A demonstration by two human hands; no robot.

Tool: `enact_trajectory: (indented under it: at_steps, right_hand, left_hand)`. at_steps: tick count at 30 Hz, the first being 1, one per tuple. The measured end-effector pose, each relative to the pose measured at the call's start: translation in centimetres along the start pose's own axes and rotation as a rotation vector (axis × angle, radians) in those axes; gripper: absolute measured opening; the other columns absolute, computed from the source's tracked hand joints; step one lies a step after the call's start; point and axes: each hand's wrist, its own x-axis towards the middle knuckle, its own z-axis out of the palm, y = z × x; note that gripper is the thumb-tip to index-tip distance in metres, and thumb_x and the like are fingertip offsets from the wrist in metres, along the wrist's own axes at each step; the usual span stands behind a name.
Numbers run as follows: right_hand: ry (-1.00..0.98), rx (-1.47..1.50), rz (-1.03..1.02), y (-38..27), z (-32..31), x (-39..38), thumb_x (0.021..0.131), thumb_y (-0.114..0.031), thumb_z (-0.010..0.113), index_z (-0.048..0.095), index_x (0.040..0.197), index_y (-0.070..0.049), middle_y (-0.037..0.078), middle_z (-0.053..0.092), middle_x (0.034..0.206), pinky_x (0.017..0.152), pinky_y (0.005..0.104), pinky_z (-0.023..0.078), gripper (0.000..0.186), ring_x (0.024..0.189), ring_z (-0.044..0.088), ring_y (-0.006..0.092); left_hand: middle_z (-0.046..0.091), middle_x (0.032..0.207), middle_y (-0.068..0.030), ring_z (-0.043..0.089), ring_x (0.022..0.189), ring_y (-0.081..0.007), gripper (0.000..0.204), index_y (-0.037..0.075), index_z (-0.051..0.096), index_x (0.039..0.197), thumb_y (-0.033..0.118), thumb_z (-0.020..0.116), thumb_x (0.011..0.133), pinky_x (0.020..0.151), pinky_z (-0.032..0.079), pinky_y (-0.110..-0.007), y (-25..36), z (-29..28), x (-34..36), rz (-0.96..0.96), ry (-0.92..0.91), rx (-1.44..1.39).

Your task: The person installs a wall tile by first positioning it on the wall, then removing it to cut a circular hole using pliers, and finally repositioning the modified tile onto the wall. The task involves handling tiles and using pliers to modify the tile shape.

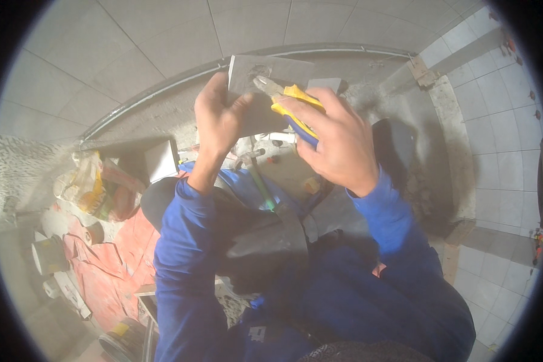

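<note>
My left hand (220, 120) grips a grey tile piece (291, 69) by its left side, thumb across the near face. The tile has a rough, chipped hole toward its upper middle. My right hand (338, 139) is closed round pliers (295, 92) with yellow and blue handles, their metal jaws at that hole's edge. Below my hands, a hammer with a green handle (258, 180) lies near blue cloth (235, 184) and a white pipe piece (276, 136), partly hidden by my legs.
Tiled walls rise ahead (163, 30) and at right (489, 133), with a pale rail (133, 107) along the far one. At left are a plastic bag (87, 190), pink sheeting (111, 271), a white tile (161, 158) and buckets (48, 253).
</note>
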Motion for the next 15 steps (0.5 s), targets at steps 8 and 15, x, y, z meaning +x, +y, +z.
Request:
enact_trajectory:
  at_steps: [8, 15]
  right_hand:
    - [-0.012, -0.161, -0.071, -0.22, -0.56, 0.02, 0.071, -0.008, 0.073, 0.067, 0.125, -0.024, 0.003, 0.057, 0.115, 0.07, 0.0406, 0.055, 0.057, 0.089, 0.06, 0.0269]
    - [-0.014, -0.156, -0.083, 0.01, -0.68, 0.05, 0.071, -0.009, 0.073, 0.067, 0.124, -0.024, 0.004, 0.057, 0.116, 0.069, 0.0405, 0.054, 0.056, 0.09, 0.059, 0.027]
  left_hand:
    - [0.066, 0.079, -0.0085, 0.061, 0.072, -0.0135, 0.02, -0.004, 0.061, 0.099, -0.001, 0.07, 0.081, 0.068, 0.05, -0.03, 0.43, -0.04, -0.04, -0.049, -0.002, -0.107]
    - [0.069, 0.087, -0.0107, 0.066, 0.074, -0.0135, 0.023, -0.007, 0.06, 0.109, -0.002, 0.068, 0.088, 0.063, 0.051, -0.025, 0.31, -0.56, 0.04, -0.053, -0.064, -0.064]
